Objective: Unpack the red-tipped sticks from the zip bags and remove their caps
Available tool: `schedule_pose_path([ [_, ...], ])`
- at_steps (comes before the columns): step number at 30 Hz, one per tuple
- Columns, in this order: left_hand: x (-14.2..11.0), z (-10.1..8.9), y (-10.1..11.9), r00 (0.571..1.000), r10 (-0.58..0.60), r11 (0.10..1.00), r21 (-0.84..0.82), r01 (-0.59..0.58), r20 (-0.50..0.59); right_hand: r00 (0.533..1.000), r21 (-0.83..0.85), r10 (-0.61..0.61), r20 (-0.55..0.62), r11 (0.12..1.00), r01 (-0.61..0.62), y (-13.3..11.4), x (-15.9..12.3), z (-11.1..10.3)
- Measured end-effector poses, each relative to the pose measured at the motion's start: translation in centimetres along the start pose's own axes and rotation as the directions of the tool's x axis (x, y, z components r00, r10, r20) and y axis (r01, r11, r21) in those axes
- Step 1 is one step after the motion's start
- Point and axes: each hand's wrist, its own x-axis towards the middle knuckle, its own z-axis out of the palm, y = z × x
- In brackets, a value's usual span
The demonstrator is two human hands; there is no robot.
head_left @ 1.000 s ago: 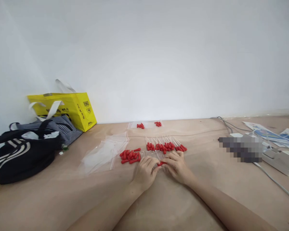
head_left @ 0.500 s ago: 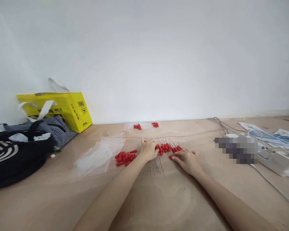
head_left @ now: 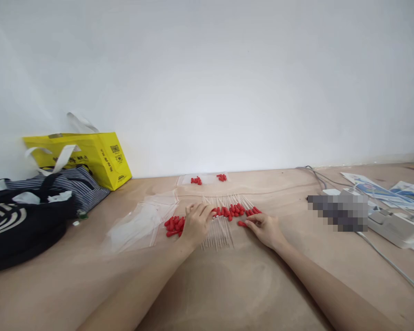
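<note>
One red piece — right hand, near row edge

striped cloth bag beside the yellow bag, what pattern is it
The striped cloth bag has narrow dark and pale stripes, clearest in the head view.

Soft, fairly even light here, with a pale, brighter bloom across the middle of the wall and greyer corners; faint shadows under the forearms, a dull sheen on the tabletop, slight softness overall, stretching toward the edges, and a pixelated patch at right.
</note>
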Motion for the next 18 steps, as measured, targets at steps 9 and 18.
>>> schedule_pose_path([
  [9, -6.4, -3.2, -0.4, 0.993, -0.051, 0.919, -0.393, 0.006, -0.105, 0.864, -0.167, -0.492, -0.102, 0.865, 0.473, -4.6, -1.9, 0.9],
  [18, -6.8, -2.7, 0.0, 1.000, -0.020, 0.844, -0.536, 0.025, 0.016, 0.746, -0.179, -0.663, -0.067, 0.744, 0.644, -5.6, -2.4, 2.5],
])
